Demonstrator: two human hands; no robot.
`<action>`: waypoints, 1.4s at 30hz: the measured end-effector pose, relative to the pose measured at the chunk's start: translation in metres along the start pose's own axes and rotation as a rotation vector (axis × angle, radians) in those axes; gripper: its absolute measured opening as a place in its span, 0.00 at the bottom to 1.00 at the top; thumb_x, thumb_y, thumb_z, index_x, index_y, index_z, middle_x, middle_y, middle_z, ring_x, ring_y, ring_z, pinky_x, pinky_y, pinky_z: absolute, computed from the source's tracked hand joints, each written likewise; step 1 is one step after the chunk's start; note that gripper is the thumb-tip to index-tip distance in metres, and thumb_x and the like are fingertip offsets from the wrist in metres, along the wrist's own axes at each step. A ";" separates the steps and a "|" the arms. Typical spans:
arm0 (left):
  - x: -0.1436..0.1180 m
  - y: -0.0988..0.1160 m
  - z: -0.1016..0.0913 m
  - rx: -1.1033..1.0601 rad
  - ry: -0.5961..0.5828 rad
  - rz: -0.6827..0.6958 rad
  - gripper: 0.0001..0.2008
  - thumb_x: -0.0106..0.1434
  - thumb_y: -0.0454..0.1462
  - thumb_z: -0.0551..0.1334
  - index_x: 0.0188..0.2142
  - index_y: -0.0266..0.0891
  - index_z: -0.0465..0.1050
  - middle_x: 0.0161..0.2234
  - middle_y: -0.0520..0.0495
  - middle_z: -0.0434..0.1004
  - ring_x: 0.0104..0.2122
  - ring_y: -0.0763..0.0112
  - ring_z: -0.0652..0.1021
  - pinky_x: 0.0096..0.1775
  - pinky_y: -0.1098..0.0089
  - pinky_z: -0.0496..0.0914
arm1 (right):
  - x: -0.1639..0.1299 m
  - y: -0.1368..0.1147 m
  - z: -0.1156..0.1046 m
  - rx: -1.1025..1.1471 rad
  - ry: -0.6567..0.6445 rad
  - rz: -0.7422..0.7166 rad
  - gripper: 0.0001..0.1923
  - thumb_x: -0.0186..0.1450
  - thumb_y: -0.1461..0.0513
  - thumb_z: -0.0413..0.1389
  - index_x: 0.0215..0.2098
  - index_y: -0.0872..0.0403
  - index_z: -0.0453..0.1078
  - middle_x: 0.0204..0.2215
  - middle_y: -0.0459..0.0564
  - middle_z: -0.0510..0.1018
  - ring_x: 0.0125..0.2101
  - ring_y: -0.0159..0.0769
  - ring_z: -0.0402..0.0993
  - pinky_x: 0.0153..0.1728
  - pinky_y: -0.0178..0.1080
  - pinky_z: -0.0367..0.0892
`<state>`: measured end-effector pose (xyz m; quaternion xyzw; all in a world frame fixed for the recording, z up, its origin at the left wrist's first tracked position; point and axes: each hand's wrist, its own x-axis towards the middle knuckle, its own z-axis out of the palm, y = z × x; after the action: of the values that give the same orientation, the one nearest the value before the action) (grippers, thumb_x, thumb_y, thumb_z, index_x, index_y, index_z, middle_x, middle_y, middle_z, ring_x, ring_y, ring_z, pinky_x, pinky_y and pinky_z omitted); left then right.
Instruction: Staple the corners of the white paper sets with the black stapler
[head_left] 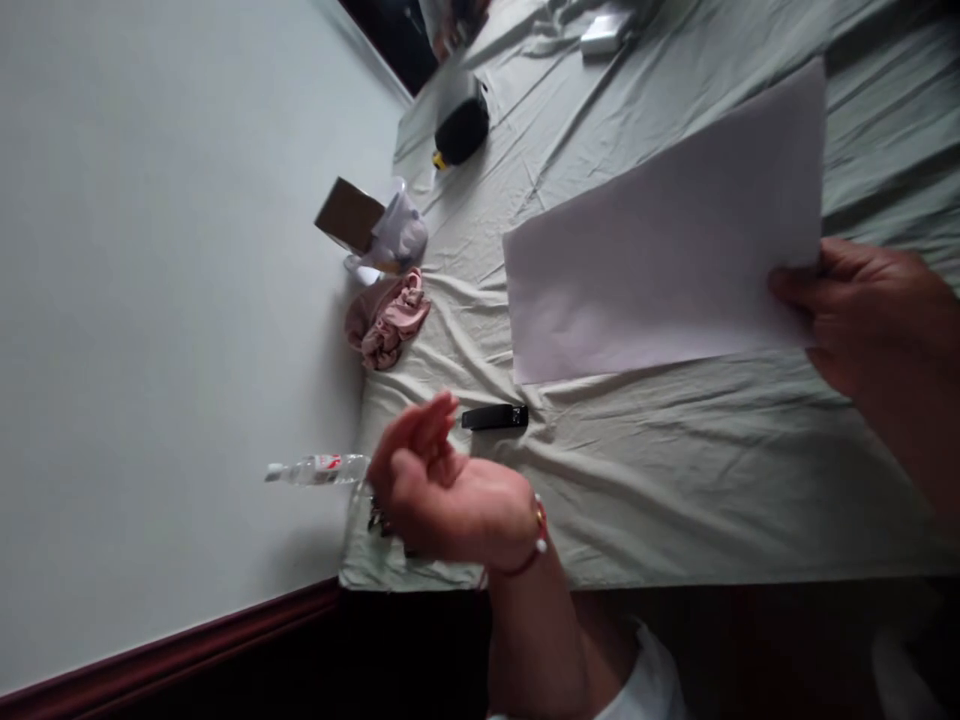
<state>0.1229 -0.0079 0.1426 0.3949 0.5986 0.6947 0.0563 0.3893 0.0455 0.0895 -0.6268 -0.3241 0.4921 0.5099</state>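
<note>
My right hand [870, 310] grips the right edge of white paper [660, 250], thumb on top. The paper is held above the cloth and stretches out to the left. My left hand [450, 490] is raised over the near left corner of the table, palm turned up and fingers loosely curled, with nothing visible in it. A bracelet with a white bead circles that wrist. Just beyond the left fingertips lies a black stapler [495, 417] on the cloth. Small dark items [379, 517] are partly hidden behind the left hand.
A wrinkled pale cloth [637, 480] covers the table. Along the wall stand a clear water bottle [319, 469], a pink cloth bundle [388, 320], a cardboard box [349, 215] and a plastic bag [401, 230]. Farther off are a black case [462, 125] and a silver-white box [606, 34].
</note>
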 end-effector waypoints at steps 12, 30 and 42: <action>0.025 -0.061 0.018 -0.148 -0.434 -0.590 0.26 0.46 0.44 0.78 0.43 0.38 0.76 0.38 0.47 0.81 0.38 0.68 0.79 0.45 0.67 0.70 | 0.022 0.020 -0.008 0.271 -0.112 0.062 0.18 0.54 0.60 0.66 0.43 0.53 0.80 0.36 0.49 0.82 0.32 0.34 0.77 0.32 0.33 0.73; 0.019 -0.068 0.020 -0.132 -0.431 -0.488 0.23 0.47 0.49 0.80 0.26 0.38 0.72 0.22 0.57 0.69 0.24 0.79 0.67 0.29 0.76 0.63 | 0.018 0.010 -0.007 0.262 -0.009 0.097 0.18 0.48 0.58 0.72 0.35 0.55 0.76 0.24 0.47 0.73 0.27 0.30 0.69 0.26 0.31 0.63; 0.020 -0.061 0.017 -0.162 -0.437 -0.515 0.23 0.46 0.48 0.80 0.28 0.38 0.73 0.24 0.55 0.73 0.24 0.78 0.71 0.30 0.75 0.66 | 0.017 0.017 -0.008 0.217 -0.007 0.040 0.19 0.50 0.55 0.70 0.37 0.55 0.76 0.30 0.48 0.77 0.29 0.30 0.70 0.26 0.30 0.63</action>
<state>0.0955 0.0333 0.0985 0.3648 0.5953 0.6018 0.3877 0.4004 0.0542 0.0686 -0.5725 -0.2580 0.5366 0.5637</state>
